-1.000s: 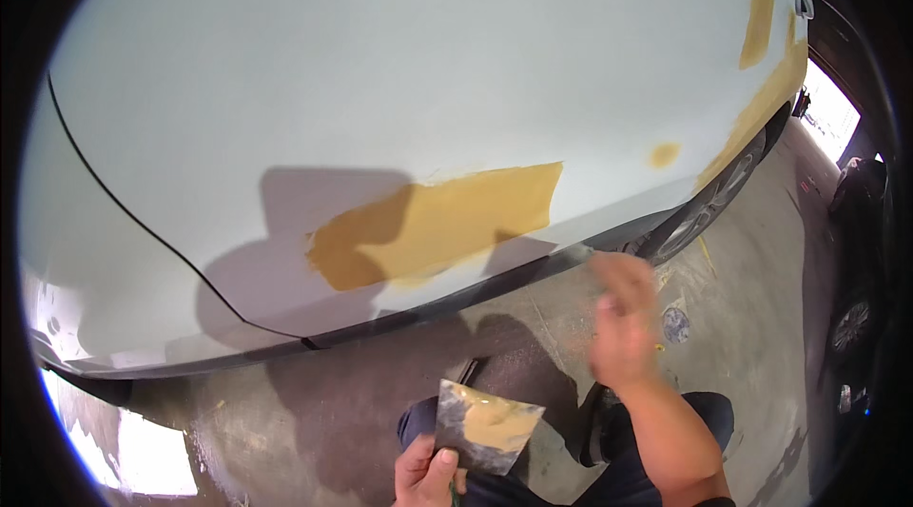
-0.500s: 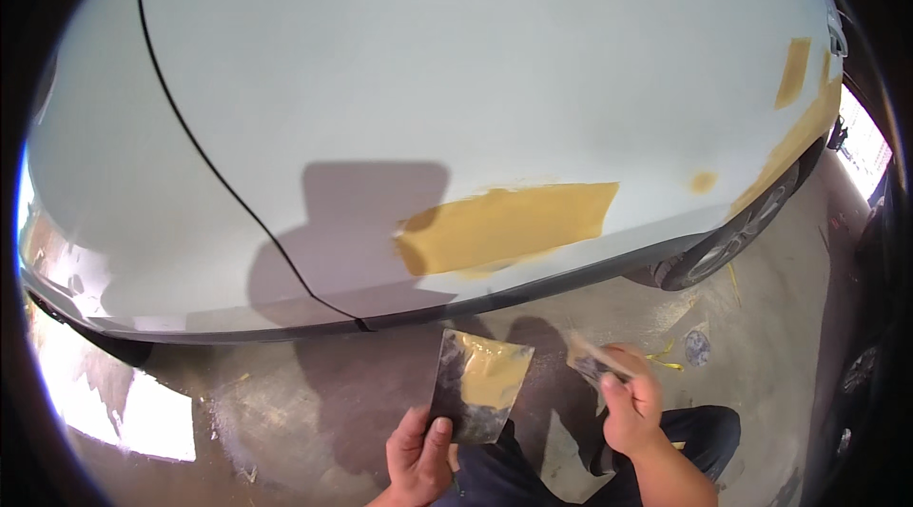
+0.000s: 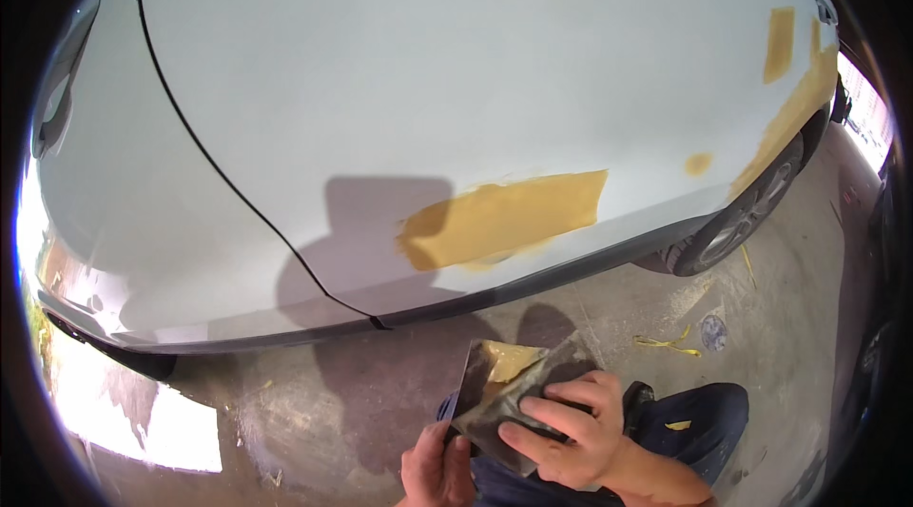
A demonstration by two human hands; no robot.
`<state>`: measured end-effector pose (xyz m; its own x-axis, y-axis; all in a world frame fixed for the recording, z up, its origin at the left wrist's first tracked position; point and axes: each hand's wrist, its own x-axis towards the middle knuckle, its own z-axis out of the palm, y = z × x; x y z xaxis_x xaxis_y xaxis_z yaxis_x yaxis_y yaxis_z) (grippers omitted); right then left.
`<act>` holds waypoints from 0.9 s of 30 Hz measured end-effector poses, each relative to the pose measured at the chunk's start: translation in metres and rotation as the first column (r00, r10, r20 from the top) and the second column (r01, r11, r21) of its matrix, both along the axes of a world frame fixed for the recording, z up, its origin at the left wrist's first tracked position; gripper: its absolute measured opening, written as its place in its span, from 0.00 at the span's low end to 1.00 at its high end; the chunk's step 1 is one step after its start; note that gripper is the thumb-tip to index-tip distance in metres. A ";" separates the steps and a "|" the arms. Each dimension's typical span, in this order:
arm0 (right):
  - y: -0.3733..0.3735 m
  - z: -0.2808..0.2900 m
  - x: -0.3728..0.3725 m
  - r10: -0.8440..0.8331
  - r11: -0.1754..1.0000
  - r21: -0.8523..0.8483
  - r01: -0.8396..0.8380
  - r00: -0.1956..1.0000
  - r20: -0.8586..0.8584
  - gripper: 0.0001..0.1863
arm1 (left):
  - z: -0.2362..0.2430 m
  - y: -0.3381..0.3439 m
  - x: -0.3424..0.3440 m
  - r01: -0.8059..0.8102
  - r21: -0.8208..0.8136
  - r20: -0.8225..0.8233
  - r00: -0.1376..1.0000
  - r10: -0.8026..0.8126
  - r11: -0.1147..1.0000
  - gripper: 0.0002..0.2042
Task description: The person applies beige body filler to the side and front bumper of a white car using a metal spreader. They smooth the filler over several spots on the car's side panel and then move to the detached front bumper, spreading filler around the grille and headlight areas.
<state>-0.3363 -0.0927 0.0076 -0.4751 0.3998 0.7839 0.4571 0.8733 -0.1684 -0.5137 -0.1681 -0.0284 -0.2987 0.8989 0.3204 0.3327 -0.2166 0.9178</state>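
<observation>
Yellow paste (image 3: 510, 360) lies on a flat dark plate (image 3: 468, 381) at the lower middle of the view, above dark trousers (image 3: 706, 412). The left hand (image 3: 437, 465) grips the plate's lower left corner; the right hand (image 3: 578, 429) grasps a thin flat spreader (image 3: 569, 355) overlapping both plate and paste. Beyond, a white car (image 3: 475, 60) bears a broad yellow patch (image 3: 523, 214) low on its side.

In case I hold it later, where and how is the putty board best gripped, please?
Pinch the board at its lower-left corner, probably from the lower left, as the left hand does: it looks thin and flat, putty sits higher up, and the spreader covers its right part.
</observation>
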 end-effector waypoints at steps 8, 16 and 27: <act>0.009 0.009 0.025 -0.038 0.984 0.180 0.009 0.987 0.156 0.17 | 0.018 -0.006 -0.005 0.021 -0.021 -0.055 0.998 -0.022 1.000 0.08; 0.021 0.020 0.048 0.039 0.996 0.062 -0.058 0.963 0.266 0.21 | 0.032 -0.001 0.009 -0.091 -0.142 -0.103 0.992 0.077 0.986 0.06; 0.083 -0.045 0.075 0.329 0.918 0.152 -0.366 0.918 0.221 0.17 | -0.022 -0.015 0.052 -0.401 -0.243 -0.042 0.914 0.404 0.883 0.09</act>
<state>-0.2613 -0.0097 -0.0378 -0.7022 0.0377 0.7110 0.1256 0.9895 0.0715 -0.4620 -0.1829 -0.0503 -0.6531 0.7499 0.1048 0.3353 0.1623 0.9280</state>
